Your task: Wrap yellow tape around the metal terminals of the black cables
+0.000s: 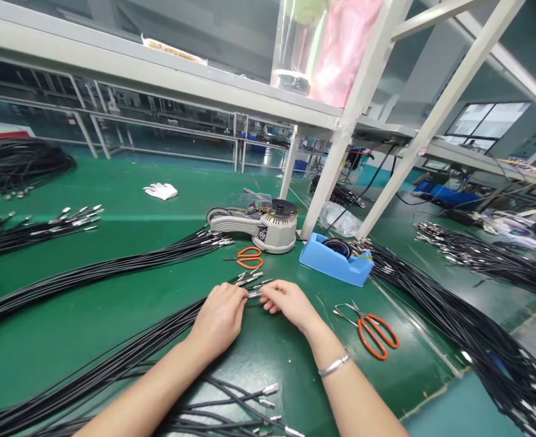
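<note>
My left hand [221,315] is closed over the end of a bundle of black cables [158,332] in the middle of the green table. Fingers pinched, my right hand [286,301] holds the metal tip of one cable [255,295] just right of my left hand. Other silver cable ends [249,277] stick out beyond my left fingers. Below my hands lie more loose cables with metal connectors [270,389]. Orange-handled scissors [377,335] rest to the right of my right wrist, and a smaller orange pair [249,258] lies above my hands.
A round tape dispenser machine [274,233] and a blue tape holder [335,264] stand behind my hands. Cable bundles lie at the left [94,270] and right [431,297]. A white glove [161,191] is farther back. A shelf [158,76] with posts spans the back.
</note>
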`<control>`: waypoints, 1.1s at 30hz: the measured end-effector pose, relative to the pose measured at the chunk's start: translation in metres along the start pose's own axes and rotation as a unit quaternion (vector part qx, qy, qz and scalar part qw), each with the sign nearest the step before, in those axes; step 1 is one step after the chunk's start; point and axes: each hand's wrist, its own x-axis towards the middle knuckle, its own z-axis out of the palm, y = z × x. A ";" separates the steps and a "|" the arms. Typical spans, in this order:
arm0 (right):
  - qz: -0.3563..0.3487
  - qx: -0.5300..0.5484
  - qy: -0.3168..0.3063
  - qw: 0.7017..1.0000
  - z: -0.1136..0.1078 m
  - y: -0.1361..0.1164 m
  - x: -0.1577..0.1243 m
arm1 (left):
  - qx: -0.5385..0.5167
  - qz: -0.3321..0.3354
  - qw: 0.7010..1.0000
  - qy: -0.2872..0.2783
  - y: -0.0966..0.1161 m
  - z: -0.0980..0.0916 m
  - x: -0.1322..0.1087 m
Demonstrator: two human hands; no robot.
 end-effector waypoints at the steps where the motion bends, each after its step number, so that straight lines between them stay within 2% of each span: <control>1: 0.001 0.022 -0.008 1.000 -0.001 -0.002 -0.001 | -0.010 -0.002 1.000 0.003 0.002 -0.001 -0.001; 6: -0.014 0.087 -0.037 0.995 -0.001 -0.008 -0.008 | -0.047 -0.015 0.999 0.005 0.011 -0.007 0.001; 9: -0.019 0.088 -0.031 0.995 0.000 -0.010 -0.009 | -0.056 -0.019 0.998 -0.013 0.012 -0.008 0.004; 14: -0.013 0.057 -0.017 0.998 0.003 -0.008 -0.007 | -0.063 -0.030 0.997 -0.044 0.012 -0.009 0.003; 21: -0.007 -0.031 -0.044 0.999 -0.003 -0.002 -0.006 | -0.065 -0.075 0.993 -0.066 0.002 -0.003 0.000; 28: -0.047 -0.154 0.025 0.987 0.000 0.004 -0.008 | -0.073 -0.099 0.988 -0.097 -0.008 -0.002 0.019; 33: -0.046 -0.126 0.058 0.989 0.005 0.000 -0.007 | -0.085 -0.103 0.990 -0.038 -0.003 -0.022 0.026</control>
